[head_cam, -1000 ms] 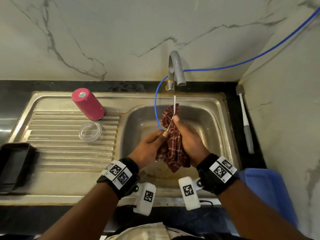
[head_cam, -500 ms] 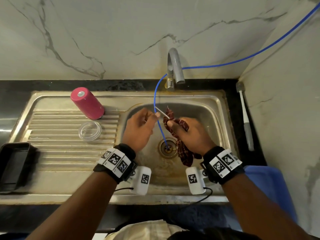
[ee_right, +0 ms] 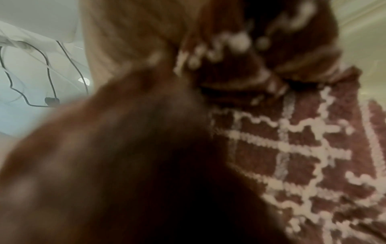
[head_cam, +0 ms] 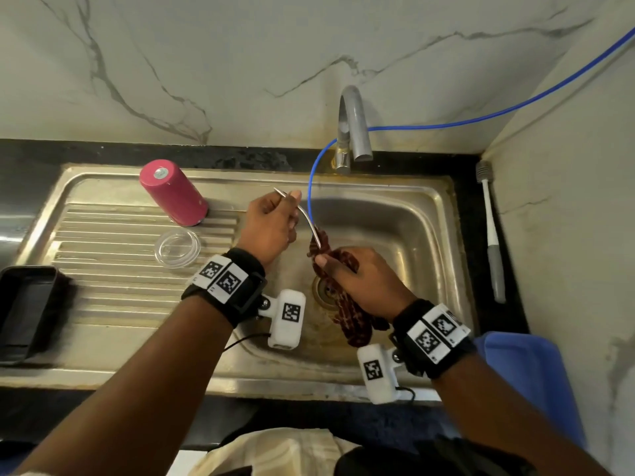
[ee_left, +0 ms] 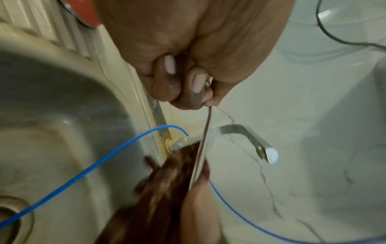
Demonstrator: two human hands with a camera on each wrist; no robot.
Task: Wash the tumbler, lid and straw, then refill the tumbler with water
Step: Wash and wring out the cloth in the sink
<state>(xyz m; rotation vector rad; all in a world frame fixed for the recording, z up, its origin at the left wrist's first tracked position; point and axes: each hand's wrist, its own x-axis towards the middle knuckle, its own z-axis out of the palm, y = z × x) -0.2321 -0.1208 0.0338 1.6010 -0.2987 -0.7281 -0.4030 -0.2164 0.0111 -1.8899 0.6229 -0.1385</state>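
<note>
— while the left hand [head_cam: 269, 231] hovers over the rim between drainboard and basin, what is it holding?

— the metal straw [head_cam: 304, 216]. its grip is clamped on the upper part, fingers curled round it, with a short end poking out past the thumb; the left wrist view shows the fingertips [ee_left: 167, 85] tucked into the palm against the thin tube.

— and the other end of the straw?

— it slants down to the right into a dark red patterned cloth [head_cam: 343, 297], which is bunched round the lower end.

— who has the cloth?

— the right hand [head_cam: 364, 280], above the drain of the sink [head_cam: 429, 214]. its grip is closed on the cloth, thumb on top, and the rest of the cloth hangs down below the palm. the right wrist view is blurred, mostly cloth and skin.

— where are the tumbler and lid?

— the pink tumbler [head_cam: 173, 192] stands upside down at the back of the drainboard, left of the left hand. the clear lid [head_cam: 177, 248] lies flat on the ridges just in front of it, apart from both hands.

— anything else near?

— a grey tap [head_cam: 354, 125] behind the basin, a blue tube [head_cam: 311, 187] dropping into it, a brush [head_cam: 491, 235] on the black counter [head_cam: 103, 152] to the right, a black tray [head_cam: 25, 307] at far left.
</note>
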